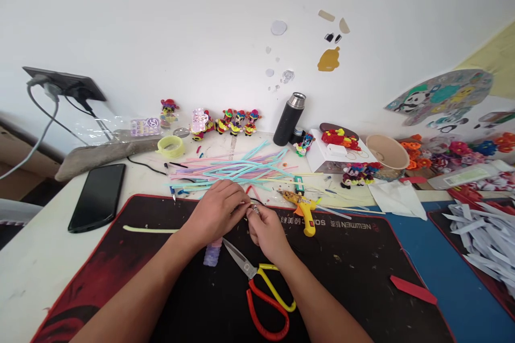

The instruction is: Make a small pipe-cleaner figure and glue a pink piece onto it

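Observation:
My left hand (223, 209) is closed, its fingers pinching a pale yellow pipe cleaner (151, 230) whose long end sticks out to the left past the wrist. Fingertip to fingertip with it, my right hand (269, 229) is also closed. A small silvery bit shows at its fingers, but what it grips is mostly hidden. Below the hands lie scissors (250, 270), blades spread slightly, with one red and one yellow handle. Partly under my left wrist is a ribbed lilac and pink strip (212, 253), apparently of pipe cleaner, on the black mat (338, 300).
A pile of pastel pipe cleaners (233, 167) lies behind the hands. A yellow glue gun (304, 210) rests to the right. Further back stand a black thermos (288, 120), small figures (237, 123) and yellow tape (170, 146). A phone (97, 196) lies left, paper strips (483, 241) right.

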`<action>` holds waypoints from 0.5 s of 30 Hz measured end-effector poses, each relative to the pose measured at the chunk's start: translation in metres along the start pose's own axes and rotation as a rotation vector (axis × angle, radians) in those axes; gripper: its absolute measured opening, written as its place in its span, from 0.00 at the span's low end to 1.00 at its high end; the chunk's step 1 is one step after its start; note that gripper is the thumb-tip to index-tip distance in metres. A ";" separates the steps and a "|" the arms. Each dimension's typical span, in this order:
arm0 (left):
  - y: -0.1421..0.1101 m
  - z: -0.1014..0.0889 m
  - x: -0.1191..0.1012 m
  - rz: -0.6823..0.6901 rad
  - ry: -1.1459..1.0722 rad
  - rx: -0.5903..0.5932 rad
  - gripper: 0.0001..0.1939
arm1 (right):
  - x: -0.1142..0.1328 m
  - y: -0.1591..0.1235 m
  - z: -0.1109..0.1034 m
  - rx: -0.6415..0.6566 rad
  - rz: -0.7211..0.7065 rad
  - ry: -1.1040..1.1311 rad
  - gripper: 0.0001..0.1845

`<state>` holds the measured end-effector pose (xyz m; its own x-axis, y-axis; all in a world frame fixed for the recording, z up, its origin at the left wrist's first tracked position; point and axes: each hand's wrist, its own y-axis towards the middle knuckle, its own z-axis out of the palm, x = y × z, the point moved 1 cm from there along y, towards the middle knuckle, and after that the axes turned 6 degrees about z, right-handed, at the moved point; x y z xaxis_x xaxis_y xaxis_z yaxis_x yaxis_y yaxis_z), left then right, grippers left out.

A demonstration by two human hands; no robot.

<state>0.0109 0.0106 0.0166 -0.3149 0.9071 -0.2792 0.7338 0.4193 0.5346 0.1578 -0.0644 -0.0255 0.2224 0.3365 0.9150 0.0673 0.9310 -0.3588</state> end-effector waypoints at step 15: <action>0.000 -0.001 0.004 -0.109 -0.177 -0.097 0.04 | 0.004 0.002 -0.004 0.002 -0.026 0.238 0.24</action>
<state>0.0088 0.0145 0.0166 -0.2726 0.8394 -0.4701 0.6375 0.5236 0.5653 0.1627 -0.0614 -0.0234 0.4432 0.2699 0.8548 0.0741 0.9393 -0.3350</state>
